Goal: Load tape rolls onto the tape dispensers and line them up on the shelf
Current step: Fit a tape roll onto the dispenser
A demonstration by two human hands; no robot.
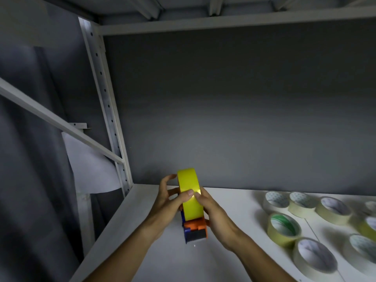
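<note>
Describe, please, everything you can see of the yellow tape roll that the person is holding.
The glossy yellow tape roll stands on edge, its shiny outer band facing the camera and catching a highlight. It sits in an orange and blue plastic tape dispenser, which hides its lower end; its core is out of sight. It is above the white shelf, left of the loose rolls. The left hand grips its left side, thumb on the band; the right hand pinches the band from the right.

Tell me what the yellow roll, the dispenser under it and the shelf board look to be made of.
Yellow tape roll: glossy plastic film, judging by the bright glare under the thumbs. Tape dispenser: moulded plastic, orange and blue, matte; its dark front part is unclear. Shelf board: smooth white surface, painted metal or laminate, cannot tell which.
</note>
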